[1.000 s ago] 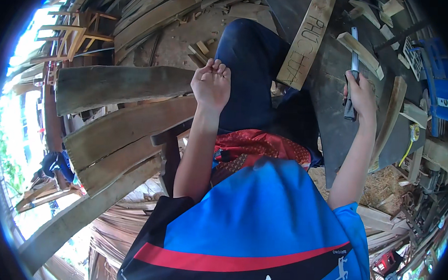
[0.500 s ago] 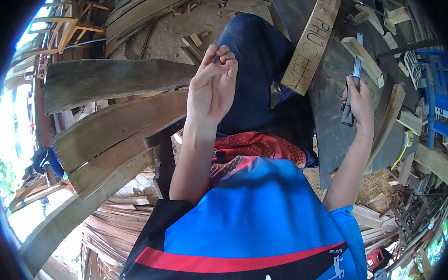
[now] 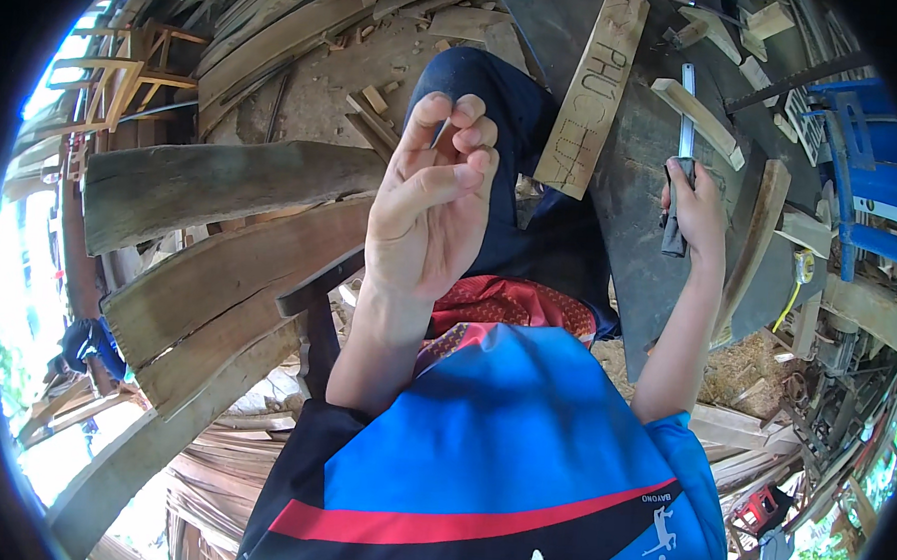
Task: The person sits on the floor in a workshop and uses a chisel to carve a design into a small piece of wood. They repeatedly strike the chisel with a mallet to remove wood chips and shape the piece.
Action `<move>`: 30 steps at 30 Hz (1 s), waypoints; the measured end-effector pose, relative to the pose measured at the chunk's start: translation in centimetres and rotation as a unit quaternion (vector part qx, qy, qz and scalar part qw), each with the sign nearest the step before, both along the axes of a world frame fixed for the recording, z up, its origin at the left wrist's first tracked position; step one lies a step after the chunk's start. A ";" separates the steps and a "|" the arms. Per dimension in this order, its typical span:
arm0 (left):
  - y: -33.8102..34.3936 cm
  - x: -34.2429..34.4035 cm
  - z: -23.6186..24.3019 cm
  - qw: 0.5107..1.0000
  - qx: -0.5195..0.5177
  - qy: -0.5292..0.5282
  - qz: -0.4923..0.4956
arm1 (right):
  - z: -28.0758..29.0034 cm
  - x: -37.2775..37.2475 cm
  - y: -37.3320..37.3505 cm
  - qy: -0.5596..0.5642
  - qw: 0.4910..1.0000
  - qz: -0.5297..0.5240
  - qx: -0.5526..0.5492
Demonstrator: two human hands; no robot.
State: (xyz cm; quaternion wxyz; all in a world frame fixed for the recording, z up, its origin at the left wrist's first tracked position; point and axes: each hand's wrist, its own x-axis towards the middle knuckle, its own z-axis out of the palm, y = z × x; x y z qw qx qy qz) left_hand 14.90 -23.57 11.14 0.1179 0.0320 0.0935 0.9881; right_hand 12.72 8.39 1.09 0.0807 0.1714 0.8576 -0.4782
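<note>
My left hand (image 3: 430, 204) is raised in front of my left leg, palm up. Its fingers are loosely curled and apart, with nothing visible in them. My right hand (image 3: 701, 206) is wrapped around the dark handle of a chisel-like tool (image 3: 687, 110), whose long, flat steel blade points away from me over a dark work surface (image 3: 630, 238). Left of this tool, a flat wooden board (image 3: 600, 76) bearing dark hand-drawn lettering lies at a slant, its near end beside my knee. The blade crosses a short wooden strip (image 3: 710, 131).
Thick planks (image 3: 222, 185) fan out on my left. Right of my right hand are a curved wood piece (image 3: 755, 248), a yellow tape measure (image 3: 802, 265) and a blue metal frame (image 3: 864, 168). Wood scraps (image 3: 371, 116) lie on the ground ahead. Wooden chair frames (image 3: 127, 76) stand at far left.
My left hand has come closer to the camera and its thumb has swung across toward the fingertips. The whole scene has shifted slightly left; my right hand keeps its grip on the chisel-like tool.
</note>
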 end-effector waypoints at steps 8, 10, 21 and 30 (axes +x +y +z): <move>1.1 -0.2 0.6 0.993 0.098 -0.044 -0.054 | 0.0 0.1 0.1 -0.025 0.999 -0.011 0.024; 1.2 -0.2 0.7 0.989 0.118 -0.053 -0.066 | 0.1 0.2 0.1 -0.029 0.999 -0.009 0.028; -2.3 -5.4 -6.1 0.618 -0.742 0.187 0.179 | -1.4 0.2 0.9 0.009 0.999 0.009 0.030; -5.2 -8.0 -10.6 0.423 -0.861 0.223 0.174 | 0.5 0.6 0.4 0.004 1.000 -0.017 -0.005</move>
